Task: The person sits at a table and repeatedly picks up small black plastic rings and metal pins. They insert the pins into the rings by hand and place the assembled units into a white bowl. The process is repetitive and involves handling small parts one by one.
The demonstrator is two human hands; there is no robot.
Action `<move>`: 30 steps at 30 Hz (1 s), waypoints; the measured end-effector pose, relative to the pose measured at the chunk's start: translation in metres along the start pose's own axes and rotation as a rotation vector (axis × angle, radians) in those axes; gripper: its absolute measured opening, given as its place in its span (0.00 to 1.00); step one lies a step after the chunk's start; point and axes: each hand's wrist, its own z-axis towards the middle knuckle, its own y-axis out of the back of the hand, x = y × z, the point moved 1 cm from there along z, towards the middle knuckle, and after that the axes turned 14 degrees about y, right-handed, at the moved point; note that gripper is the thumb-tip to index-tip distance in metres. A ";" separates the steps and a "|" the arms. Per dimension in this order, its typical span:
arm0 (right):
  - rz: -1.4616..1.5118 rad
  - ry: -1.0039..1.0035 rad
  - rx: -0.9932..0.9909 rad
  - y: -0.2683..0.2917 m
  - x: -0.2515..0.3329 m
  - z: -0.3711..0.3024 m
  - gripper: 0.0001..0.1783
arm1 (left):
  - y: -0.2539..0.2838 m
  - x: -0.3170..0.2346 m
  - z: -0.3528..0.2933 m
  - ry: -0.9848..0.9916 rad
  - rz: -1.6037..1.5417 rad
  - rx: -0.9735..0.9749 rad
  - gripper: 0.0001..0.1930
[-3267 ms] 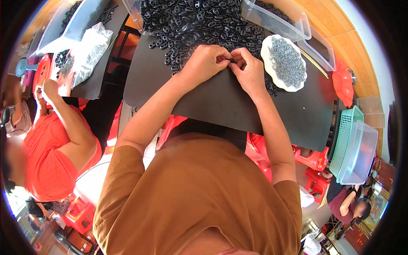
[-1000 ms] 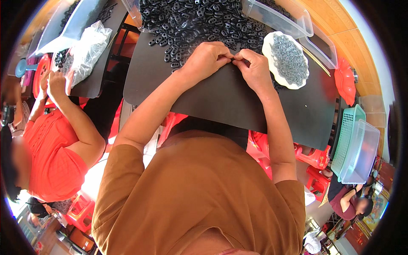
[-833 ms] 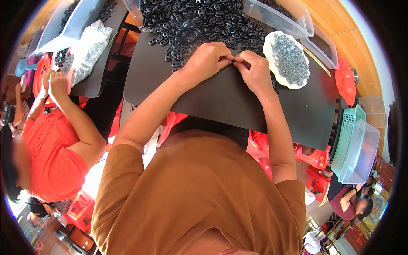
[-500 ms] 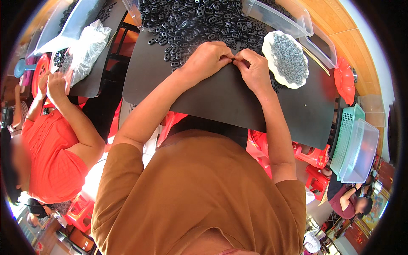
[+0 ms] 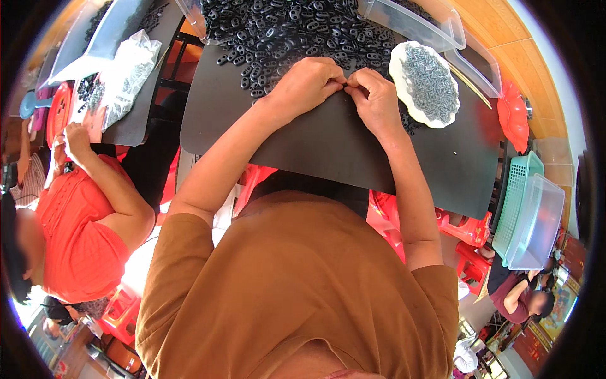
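My left hand (image 5: 307, 84) and my right hand (image 5: 372, 95) meet fingertip to fingertip over the dark table (image 5: 303, 148). Both are closed in a pinch, and whatever sits between the fingers is too small and covered to make out. Just beyond my left hand spreads a big heap of small black oval pieces with two holes (image 5: 278, 38). Close by my right hand stands a white scallop-edged dish (image 5: 404, 95), filled with small grey metal pieces (image 5: 430, 85) that look like springs or screws.
Clear plastic bins (image 5: 420, 25) border the heap at the back. Thin sticks (image 5: 470, 85) lie right of the dish, near a red scalloped bowl (image 5: 512, 115). Green and clear baskets (image 5: 521, 208) stand at the right. A co-worker in red (image 5: 88, 234) sits at another table on the left.
My hands stay pinched together in nearly the same place; the whole view has shifted slightly. The co-worker's hands at the left have moved down toward their body.
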 end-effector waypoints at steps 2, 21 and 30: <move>0.003 0.000 0.002 -0.001 -0.002 -0.001 0.07 | 0.000 0.000 0.000 0.000 0.006 0.004 0.05; -0.009 -0.036 0.033 -0.001 -0.009 -0.004 0.07 | 0.003 -0.004 0.002 0.046 0.026 0.042 0.05; 0.331 -0.350 -0.079 0.008 -0.012 -0.003 0.05 | 0.006 -0.002 0.004 0.397 -0.339 0.107 0.07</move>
